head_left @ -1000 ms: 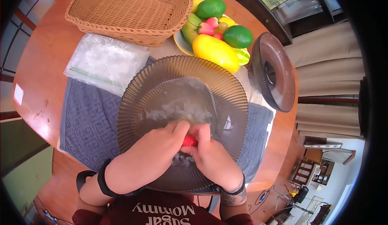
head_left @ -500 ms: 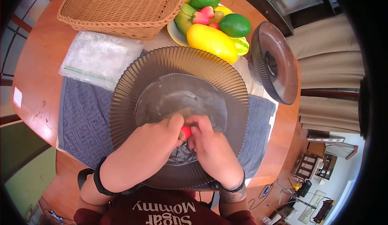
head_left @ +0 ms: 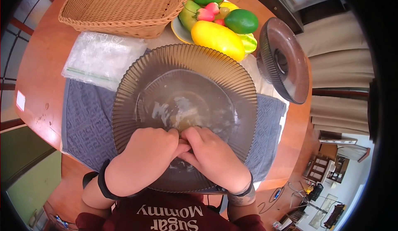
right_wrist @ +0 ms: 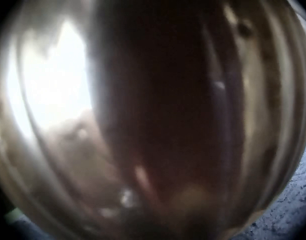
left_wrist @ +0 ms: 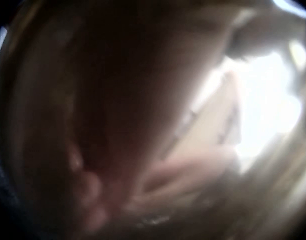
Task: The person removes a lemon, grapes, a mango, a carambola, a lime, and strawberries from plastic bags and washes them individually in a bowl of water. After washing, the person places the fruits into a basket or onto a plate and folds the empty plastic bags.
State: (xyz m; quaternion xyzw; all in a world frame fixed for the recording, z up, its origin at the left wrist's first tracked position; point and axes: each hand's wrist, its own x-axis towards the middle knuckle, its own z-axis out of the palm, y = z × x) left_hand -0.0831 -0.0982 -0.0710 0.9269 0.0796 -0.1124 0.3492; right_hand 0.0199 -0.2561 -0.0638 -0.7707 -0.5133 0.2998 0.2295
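Observation:
Both hands are together low inside a large ribbed, smoky glass bowl [head_left: 186, 57] with water in it. My left hand [head_left: 145, 148] has its fingers bent down toward the water, against the fingers of my right hand [head_left: 215, 152]. Between them, the small red fruit seen in the earlier head views is hidden now by the fingers and knuckles. Rippled, shining water [head_left: 182, 106] lies just ahead of the fingertips. The left wrist view is blurred, showing part of the left hand [left_wrist: 128, 125] against the bowl. In the right wrist view, the dark, blurred scene hides the fingers' work.
Beneath the bowl lies a blue-grey towel [head_left: 89, 119]. A clear zip bag [head_left: 99, 59] and a wicker basket [head_left: 124, 7] are at the far left. Behind the bowl stands a plate [head_left: 178, 30] heaped with fruit. A second smoky glass bowl [head_left: 298, 77] leans at the right.
The red fruit was visible between the hands before and is covered now. Both hands have drawn closer together and moved slightly lower in the view. The water shows new ripples.

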